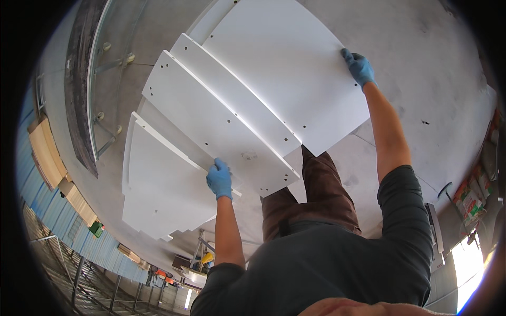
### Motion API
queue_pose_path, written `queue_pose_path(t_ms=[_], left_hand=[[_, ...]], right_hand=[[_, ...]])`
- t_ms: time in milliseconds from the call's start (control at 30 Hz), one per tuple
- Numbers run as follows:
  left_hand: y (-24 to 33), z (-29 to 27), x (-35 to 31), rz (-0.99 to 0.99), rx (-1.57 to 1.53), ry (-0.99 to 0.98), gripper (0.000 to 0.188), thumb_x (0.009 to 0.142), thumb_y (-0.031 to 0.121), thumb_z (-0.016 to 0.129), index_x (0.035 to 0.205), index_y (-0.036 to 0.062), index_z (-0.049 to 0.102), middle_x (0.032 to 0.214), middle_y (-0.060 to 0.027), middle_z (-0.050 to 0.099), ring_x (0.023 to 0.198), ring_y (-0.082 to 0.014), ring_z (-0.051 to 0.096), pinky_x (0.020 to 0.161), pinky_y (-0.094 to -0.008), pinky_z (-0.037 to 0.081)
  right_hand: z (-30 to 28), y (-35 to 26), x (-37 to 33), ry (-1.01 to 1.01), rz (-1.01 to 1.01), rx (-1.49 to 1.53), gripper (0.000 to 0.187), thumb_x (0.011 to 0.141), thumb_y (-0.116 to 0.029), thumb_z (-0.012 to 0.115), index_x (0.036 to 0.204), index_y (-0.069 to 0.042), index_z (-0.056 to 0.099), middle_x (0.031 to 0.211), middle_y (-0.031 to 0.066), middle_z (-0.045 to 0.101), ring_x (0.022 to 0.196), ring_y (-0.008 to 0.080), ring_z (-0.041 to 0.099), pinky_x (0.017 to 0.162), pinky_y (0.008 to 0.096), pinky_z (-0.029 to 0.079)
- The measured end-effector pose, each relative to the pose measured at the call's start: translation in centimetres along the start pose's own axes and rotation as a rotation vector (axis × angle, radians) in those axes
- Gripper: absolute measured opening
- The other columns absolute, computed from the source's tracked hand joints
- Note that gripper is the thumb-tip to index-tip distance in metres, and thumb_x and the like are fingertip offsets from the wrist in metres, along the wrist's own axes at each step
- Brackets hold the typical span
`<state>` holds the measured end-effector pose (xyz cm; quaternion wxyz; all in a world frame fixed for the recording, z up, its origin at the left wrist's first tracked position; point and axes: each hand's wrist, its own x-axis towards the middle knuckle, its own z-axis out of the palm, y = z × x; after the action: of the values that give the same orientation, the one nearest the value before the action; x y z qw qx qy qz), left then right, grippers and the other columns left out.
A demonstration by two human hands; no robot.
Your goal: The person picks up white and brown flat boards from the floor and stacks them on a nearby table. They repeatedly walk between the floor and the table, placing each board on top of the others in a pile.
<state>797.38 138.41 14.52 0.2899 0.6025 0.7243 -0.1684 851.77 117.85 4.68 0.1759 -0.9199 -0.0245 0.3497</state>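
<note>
A long narrow white panel (211, 113) with drilled holes lies over other boards, slanting down toward my legs. My left hand (219, 180), in a blue glove, is closed at its lower left edge, the fingertips partly hidden. On the right, a wide white panel (287, 63) with a few holes reaches away from me. My gloved right hand (359, 69) grips its right edge, fingers curled around the rim. Between these two lies another white strip (237, 84). Stacked white panels (163, 181) sit to the left of my left hand.
At the far left stands a frame with small caster wheels (130, 58), beside a dark worn board (79, 95). Wooden boards (47, 150) lie along the left rim near blue corrugated wall. Grey concrete floor (421, 68) extends to the right, with colourful packages (470, 199) at the right rim.
</note>
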Motion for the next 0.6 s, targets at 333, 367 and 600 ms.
queue_pose_path(t_ms=[333,367,600], left_hand=[[12.6,12.7,-13.0,-0.044,-0.588,-1.093,0.06,0.104,0.048,0.054,0.135,-0.0033,0.059,0.131,-0.0195,0.066,0.118,-0.028,0.066,0.106,-0.0414,0.049],[13.3,14.7,-13.3,-0.087,-0.596,-1.111,0.062,0.104,0.049,0.054,0.138,-0.0027,0.057,0.135,-0.0185,0.063,0.123,-0.0266,0.063,0.108,-0.0409,0.047],[16.6,24.6,-13.6,0.025,-1.032,-0.866,0.06,0.1,0.044,0.063,0.141,0.0012,0.052,0.136,-0.0074,0.06,0.123,-0.0169,0.056,0.108,-0.0343,0.043]], right_hand=[[-5.8,17.1,1.5,0.216,-0.007,0.105,0.067,0.096,-0.064,0.058,0.109,-0.001,0.076,0.097,0.0182,0.076,0.093,0.0235,0.069,0.087,0.0381,0.052],[-6.5,18.5,1.0,0.254,0.034,0.097,0.065,0.098,-0.061,0.058,0.106,0.0,0.076,0.09,0.0158,0.076,0.084,0.0189,0.066,0.081,0.0366,0.052],[-10.3,23.5,-7.8,0.293,-0.147,0.233,0.061,0.105,-0.05,0.056,0.087,0.007,0.07,0.064,0.0002,0.054,0.067,0.0088,0.043,0.06,0.0318,0.041]])
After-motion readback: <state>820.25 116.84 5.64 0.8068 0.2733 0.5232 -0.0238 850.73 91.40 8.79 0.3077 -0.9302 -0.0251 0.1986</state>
